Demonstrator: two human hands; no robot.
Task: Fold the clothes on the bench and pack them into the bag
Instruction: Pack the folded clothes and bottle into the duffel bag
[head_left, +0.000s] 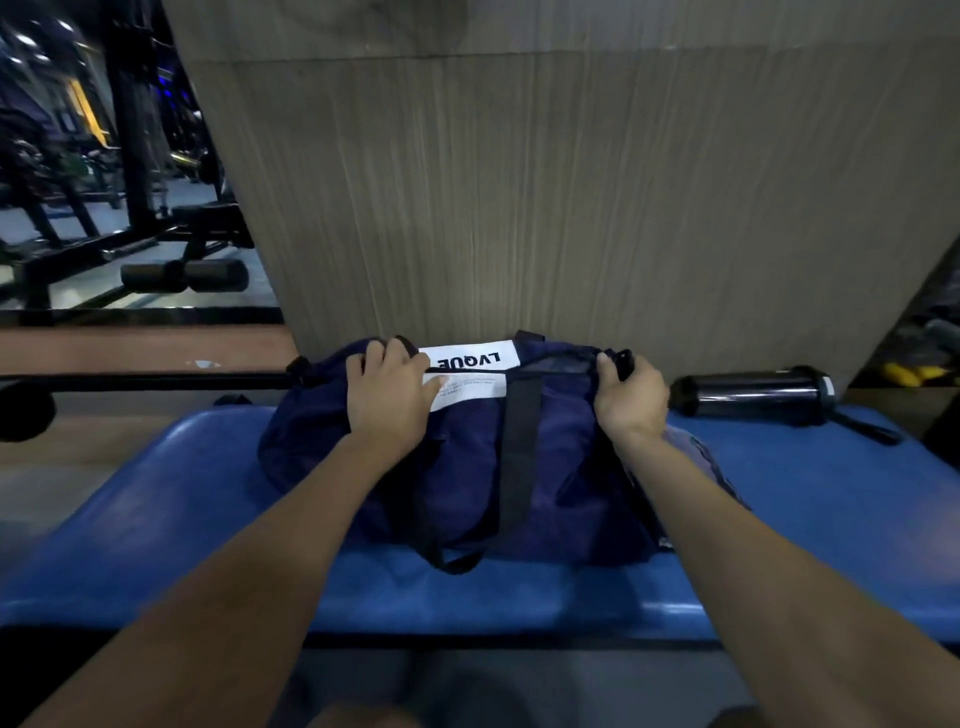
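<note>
- While the navy bag (467, 467) lies at the middle of the blue surface (182, 519), close against the far edge and the panelled wall (519, 182), it is held at both ends: the left hand (387, 389) is spread over the top near the white label (470, 379), its fingers curled into the fabric, and the right hand (631, 397) is closed on a dark tab or strap end (621, 364) at the other end.
- Whether the top opening is zipped cannot be told, and no loose clothes are seen on the surface, so packing is judged to be nearly done.
- If the tab is pulled while fabric is bunched under the left grip, the closure could be jammed or cloth caught in it.
- A grey piece of cloth (696, 457) is seen just beside the bag under the right forearm; it could be left out or trapped if the bag is closed over it.
- If the bag is dragged toward the right end, the dark bottle (753, 395) lying near the far right corner could be knocked and rolled off.
- The black carry strap (519, 457) hangs loose over the near side and could be snagged when the bag is lifted.
</note>
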